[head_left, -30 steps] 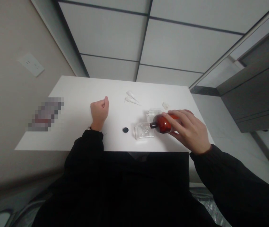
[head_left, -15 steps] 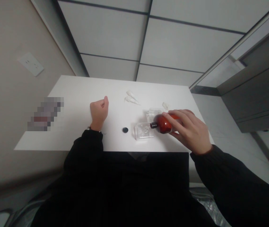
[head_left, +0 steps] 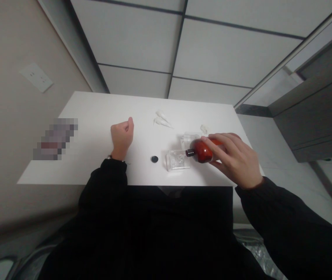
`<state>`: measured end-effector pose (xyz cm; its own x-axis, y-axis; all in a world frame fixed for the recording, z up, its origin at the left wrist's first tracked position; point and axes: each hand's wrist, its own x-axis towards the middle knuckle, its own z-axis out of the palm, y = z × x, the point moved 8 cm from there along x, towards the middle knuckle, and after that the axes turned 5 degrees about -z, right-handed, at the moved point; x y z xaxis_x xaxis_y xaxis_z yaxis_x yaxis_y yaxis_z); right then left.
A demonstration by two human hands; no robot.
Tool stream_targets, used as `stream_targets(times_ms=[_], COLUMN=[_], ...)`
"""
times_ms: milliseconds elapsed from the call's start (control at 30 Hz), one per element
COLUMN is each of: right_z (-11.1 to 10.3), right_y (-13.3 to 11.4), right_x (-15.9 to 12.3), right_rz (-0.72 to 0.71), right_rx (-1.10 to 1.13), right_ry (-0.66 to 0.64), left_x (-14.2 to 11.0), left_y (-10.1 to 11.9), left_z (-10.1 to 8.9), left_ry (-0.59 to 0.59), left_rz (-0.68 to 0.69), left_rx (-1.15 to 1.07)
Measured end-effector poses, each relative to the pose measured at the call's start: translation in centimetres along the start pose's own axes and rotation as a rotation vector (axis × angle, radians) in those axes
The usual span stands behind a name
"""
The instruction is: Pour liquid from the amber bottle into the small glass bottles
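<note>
My right hand (head_left: 236, 157) is wrapped round a reddish-brown bottle (head_left: 203, 151), which lies tilted on its side in the grip with its uncapped neck pointing left. That neck is over the right edge of a clear plastic container (head_left: 178, 160); whether liquid flows out I cannot make out. Behind it stands a second clear container (head_left: 188, 140), partly covered by the bottle. A small dark bottle cap (head_left: 154, 159) lies to the left of the containers. My left hand (head_left: 122, 134) rests on the table in a closed fist, with nothing visible in it.
The white table (head_left: 95, 112) meets a wall with a socket (head_left: 36, 77) on the left. Two white, pointed pieces (head_left: 162, 119) lie at the back, and a small crumpled pale piece (head_left: 203, 129) lies right of them. A blurred-out object (head_left: 55, 139) is at the left.
The whole view has shifted slightly. Both hands and the bottle keep nearly the same places, with the bottle still tilted over the container.
</note>
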<state>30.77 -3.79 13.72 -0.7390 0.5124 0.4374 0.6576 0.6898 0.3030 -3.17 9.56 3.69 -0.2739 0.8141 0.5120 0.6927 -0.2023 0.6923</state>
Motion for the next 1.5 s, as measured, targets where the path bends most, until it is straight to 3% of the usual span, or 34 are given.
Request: stream_targets(times_ms=[1500], right_z=[-0.62], right_y=[0.41], right_x=[0.31], right_rz=[0.007], right_rx=[-0.044], right_ry=[0.007], left_x=[0.13], left_y=[0.03], left_z=[0.26], left_ry=[-0.014], left_rz=[0.03], left_rx=[-0.015])
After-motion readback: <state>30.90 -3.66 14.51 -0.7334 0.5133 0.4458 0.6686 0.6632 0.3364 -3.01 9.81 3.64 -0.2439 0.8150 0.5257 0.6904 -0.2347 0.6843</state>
